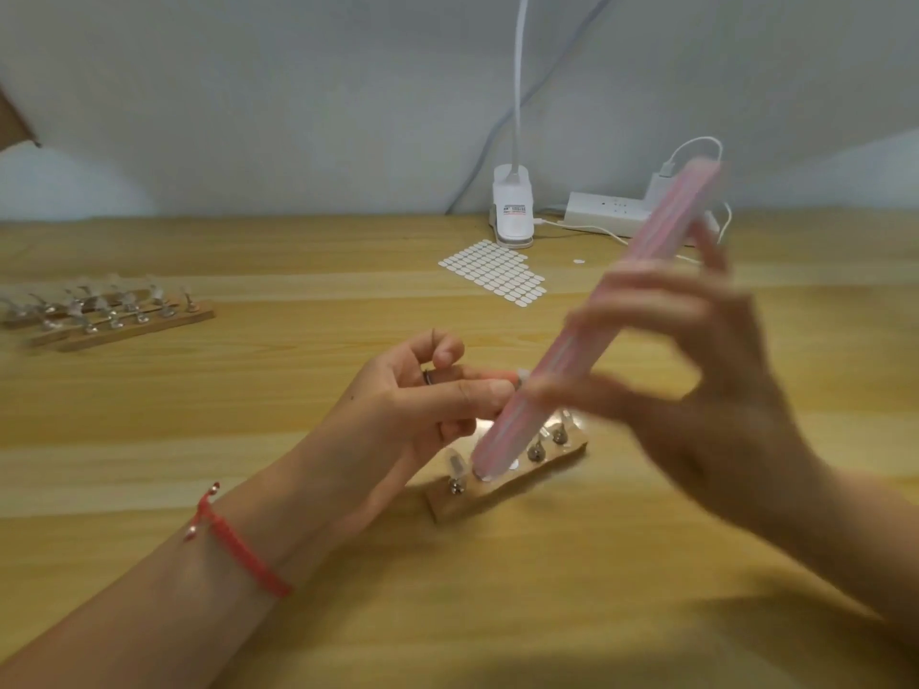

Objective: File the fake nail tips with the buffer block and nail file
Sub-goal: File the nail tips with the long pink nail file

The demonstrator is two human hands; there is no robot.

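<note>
Head view: at centre frame, the left hand (422,395) pinches a fake nail tip (522,375) between thumb and forefinger. The right hand (696,390), blurred, grasps the pink nail file (621,310), which slants toward upper right with its edge at that tip. A wooden stand (497,494) lies just below.

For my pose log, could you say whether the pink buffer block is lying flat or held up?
Held up, tilted: the right hand grips the buffer block mid-length, lower end beside the nail tip pinched by the left hand.
</note>
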